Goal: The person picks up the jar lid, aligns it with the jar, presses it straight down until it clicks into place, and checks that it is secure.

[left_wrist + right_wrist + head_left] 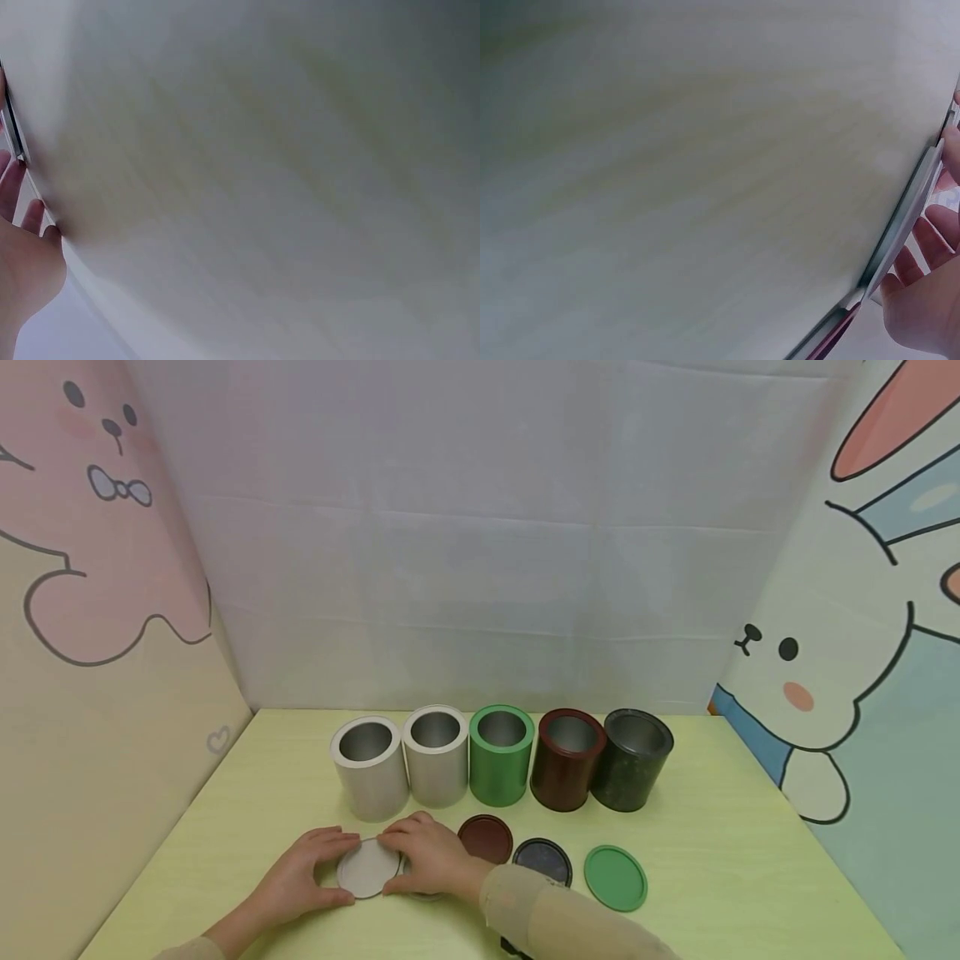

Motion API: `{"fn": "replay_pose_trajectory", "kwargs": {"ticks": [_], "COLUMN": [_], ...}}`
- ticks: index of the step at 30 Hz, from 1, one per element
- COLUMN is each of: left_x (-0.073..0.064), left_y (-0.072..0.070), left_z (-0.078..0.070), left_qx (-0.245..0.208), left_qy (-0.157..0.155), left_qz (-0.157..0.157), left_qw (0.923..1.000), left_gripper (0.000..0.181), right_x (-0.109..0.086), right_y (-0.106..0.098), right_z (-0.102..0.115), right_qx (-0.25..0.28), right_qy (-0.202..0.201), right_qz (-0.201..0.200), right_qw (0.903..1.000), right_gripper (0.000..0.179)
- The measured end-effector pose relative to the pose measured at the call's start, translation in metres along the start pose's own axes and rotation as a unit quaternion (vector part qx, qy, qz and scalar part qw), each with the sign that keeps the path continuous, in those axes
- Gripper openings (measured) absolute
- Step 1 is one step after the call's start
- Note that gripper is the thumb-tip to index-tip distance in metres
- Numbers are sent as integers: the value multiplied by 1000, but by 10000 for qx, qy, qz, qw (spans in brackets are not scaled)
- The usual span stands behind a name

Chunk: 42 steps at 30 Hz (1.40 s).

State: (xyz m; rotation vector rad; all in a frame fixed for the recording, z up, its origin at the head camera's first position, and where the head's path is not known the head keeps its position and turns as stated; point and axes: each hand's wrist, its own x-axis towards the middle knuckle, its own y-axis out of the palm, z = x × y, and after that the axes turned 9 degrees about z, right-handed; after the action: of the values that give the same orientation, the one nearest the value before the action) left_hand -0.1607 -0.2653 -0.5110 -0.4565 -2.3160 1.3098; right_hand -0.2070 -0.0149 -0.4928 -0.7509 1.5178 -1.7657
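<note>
A round white lid [367, 870] lies on the table between both hands. My left hand [303, 875] curves its thumb and fingers round the lid's left edge. From the other side, my right hand [431, 857] holds the right edge with thumb and fingertips. Under the right palm shows part of a second pale lid [425, 896], mostly hidden. In the left wrist view, fingers [15, 187] reach the lid's rim at the frame's left side. The right wrist view shows a pale lid [904, 225] edge-on beside the right hand's fingers.
Behind the hands stand uncovered cans in a row: two white [371, 789] ones, a green can [501, 777], a dark red can [562, 781] and a black can [630, 777]. Dark red [486, 838], black [543, 858] and green lids [616, 877] lie to the right.
</note>
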Motion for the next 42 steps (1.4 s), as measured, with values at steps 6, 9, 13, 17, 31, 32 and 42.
{"fn": "replay_pose_trajectory", "kwargs": {"ticks": [6, 9, 13, 17, 31, 32, 42], "left_x": [-2, -3, -1, 2, 6, 6, 9], "left_y": [0, -1, -4, -6, -19, -20, -32], "left_z": [0, -1, -3, -6, -23, -24, -40], "left_qx": [-349, -607, -755, -683, -1199, -1196, -1173], "left_qy": [-82, -192, -269, -231, -440, -438, -342], "left_qz": [-156, -164, -143, -192, -349, -370, -658], "left_qw": [9992, 9978, 9967, 9972, 9912, 9912, 9903], "left_gripper": [68, 67, 66, 64, 67, 67, 69], "right_x": [0, -1, -3, -4, -12, -12, -18], "right_y": [-1, -2, -4, -7, -22, -23, -35], "right_z": [-1, -3, -6, -9, -12, -12, -14], "right_qx": [259, 383, 556, 768, 1125, 1169, 1620], "right_qy": [-5, -65, -202, -385, -404, -404, -602], "right_qz": [-105, -268, -474, -580, -777, -781, -1082], "right_qw": [9996, 9989, 9971, 9946, 9898, 9892, 9790], "right_gripper": [59, 59, 60, 59, 63, 63, 64]}}
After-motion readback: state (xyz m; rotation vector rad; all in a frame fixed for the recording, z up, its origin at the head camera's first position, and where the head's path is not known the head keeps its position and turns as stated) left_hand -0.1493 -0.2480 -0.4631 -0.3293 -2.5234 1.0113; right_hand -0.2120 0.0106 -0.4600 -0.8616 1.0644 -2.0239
